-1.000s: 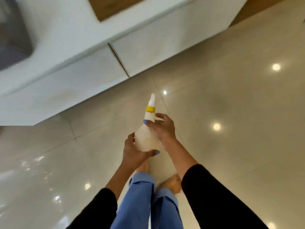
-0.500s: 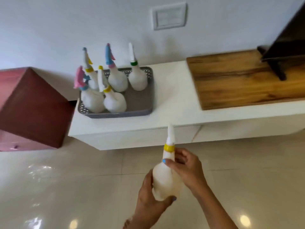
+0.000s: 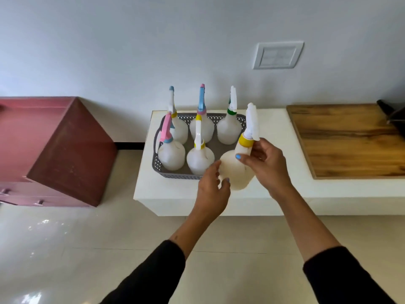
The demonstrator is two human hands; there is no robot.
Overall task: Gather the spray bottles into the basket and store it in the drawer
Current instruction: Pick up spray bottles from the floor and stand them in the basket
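A grey perforated basket [image 3: 157, 170] stands on the left end of a white cabinet top [image 3: 269, 130]. Several white spray bottles stand in it, among them one with a pink trigger [image 3: 169, 154] and one with a green collar [image 3: 229, 128]. Over the basket's front right corner I hold a white bottle with a yellow collar [image 3: 234, 167], tilted to the right. My right hand [image 3: 267, 165] grips its neck below the collar. My left hand [image 3: 213, 189] cups its round body from the left and below.
A dark red drawer unit [image 3: 65, 154] stands on the floor to the left of the cabinet. A wooden board [image 3: 346, 139] lies on the cabinet's right part, with a dark object [image 3: 394, 115] at its far right. A wall switch plate [image 3: 277, 55] sits above.
My view rose from the floor to the cabinet. Both hands carried the yellow-collared bottle up and forward, from over the floor to the basket's front right corner.
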